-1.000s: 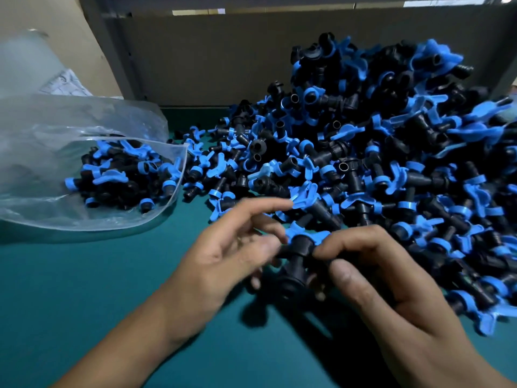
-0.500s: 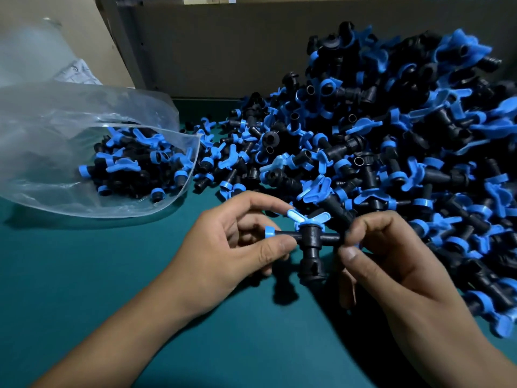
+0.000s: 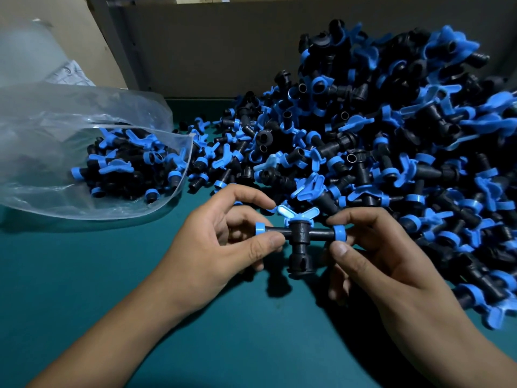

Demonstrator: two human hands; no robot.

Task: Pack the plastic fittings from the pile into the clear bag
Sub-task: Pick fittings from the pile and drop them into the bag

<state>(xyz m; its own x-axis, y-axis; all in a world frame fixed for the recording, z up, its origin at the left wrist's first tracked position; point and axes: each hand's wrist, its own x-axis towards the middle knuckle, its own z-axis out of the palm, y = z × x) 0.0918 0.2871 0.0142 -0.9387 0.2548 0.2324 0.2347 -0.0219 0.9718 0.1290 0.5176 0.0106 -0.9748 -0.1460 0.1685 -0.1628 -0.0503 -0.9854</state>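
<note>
A black T-shaped fitting is pinched at its blue-ringed ends between the left hand and right hand, now raised level; the pile lies beyond, the clear bag farther left.

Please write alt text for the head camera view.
Two hands, left hand and right hand, pinch one black-and-blue fitting by its ends above a teal table. A big pile lies right, a part-filled clear bag left.
</note>
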